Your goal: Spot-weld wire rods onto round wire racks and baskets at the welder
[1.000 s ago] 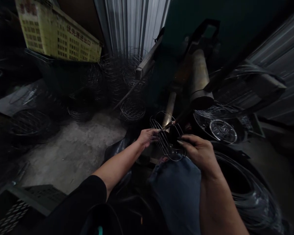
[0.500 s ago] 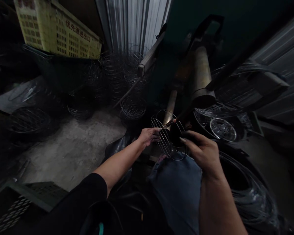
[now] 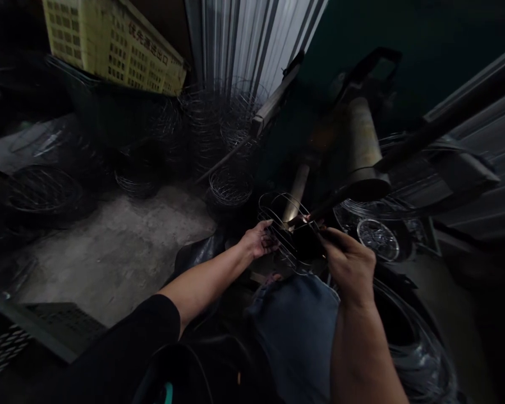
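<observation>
Left hand: The left hand (image 3: pixel 258 240) grips the left edge of an oval wire frame (image 3: pixel 292 247), fingers curled around its wires and thumb on top; a black sleeve (image 3: pixel 126 342) covers the upper arm.

Right hand: The right hand (image 3: pixel 349 266) pinches the frame's right side between narrowly closed fingers, its bare forearm rising from the bottom of the view.

Wire frame: Held upright between the 2 hands, above the person's denim-covered lap (image 3: pixel 294 331), with parallel wires running across its oval rim.

Machine: The dark upper arm (image 3: pixel 328 202) of a welding machine reaches the middle of the frame, and a small bright glint shows at its tip. A copper-coloured post (image 3: pixel 295 193) stands behind the frame, below a large metal cylinder (image 3: pixel 364 148).

Stock: Stacked wire baskets (image 3: pixel 219 123) rise against a corrugated metal wall (image 3: pixel 252 39), and a single basket (image 3: pixel 230 187) sits in front of them. A coil of wire (image 3: pixel 416 353) lies at lower right.

Floor: Bare concrete (image 3: pixel 109 264) spreads left of the person, with a black plastic sheet (image 3: pixel 200 252) near the left hand.

Backdrop: A yellow perforated crate (image 3: pixel 113 47) with Chinese lettering sits tilted at top left.
</observation>
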`<act>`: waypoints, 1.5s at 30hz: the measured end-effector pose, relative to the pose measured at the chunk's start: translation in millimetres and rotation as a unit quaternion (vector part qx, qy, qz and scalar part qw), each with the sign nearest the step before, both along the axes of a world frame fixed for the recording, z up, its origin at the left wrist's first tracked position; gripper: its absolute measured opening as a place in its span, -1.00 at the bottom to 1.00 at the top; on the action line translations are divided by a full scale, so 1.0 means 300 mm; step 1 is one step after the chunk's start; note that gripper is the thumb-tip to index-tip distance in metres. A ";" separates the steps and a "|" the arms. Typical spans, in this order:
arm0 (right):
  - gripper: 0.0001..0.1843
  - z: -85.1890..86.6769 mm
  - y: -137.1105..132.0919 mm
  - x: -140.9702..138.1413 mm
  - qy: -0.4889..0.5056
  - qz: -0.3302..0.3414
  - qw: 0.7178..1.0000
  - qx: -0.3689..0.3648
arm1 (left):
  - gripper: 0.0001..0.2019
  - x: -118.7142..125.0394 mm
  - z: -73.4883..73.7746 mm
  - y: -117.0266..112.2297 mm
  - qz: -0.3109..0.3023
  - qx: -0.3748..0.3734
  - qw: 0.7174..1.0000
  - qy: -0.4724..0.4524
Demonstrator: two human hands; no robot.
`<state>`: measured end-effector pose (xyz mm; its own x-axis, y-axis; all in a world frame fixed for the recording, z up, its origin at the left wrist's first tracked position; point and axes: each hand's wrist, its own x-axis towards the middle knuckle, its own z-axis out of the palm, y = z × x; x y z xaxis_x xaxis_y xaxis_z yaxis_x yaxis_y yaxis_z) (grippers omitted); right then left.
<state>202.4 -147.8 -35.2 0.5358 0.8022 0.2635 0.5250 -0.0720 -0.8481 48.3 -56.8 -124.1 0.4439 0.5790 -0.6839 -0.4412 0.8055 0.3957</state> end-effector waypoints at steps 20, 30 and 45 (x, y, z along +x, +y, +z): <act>-0.64 0.023 0.059 0.012 -0.038 -0.019 0.999 -0.026 | -0.64 0.004 -0.014 -0.053 -0.014 -0.037 0.999 -0.002; -0.62 0.032 0.057 -0.001 0.005 -0.040 0.998 -0.038 | -0.62 -0.007 -0.006 -0.053 -0.030 -0.039 0.999 -0.002; -0.50 -0.042 -0.343 -0.031 -0.008 -0.102 0.983 -0.149 | -0.61 -0.132 -0.030 -0.091 0.022 0.161 0.982 0.099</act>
<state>193.0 -250.8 -47.7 0.6916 0.7210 0.0423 0.4867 -0.4220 -0.7649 8.7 -84.2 -133.0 0.2911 0.7944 -0.5331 -0.3617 0.6072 0.7074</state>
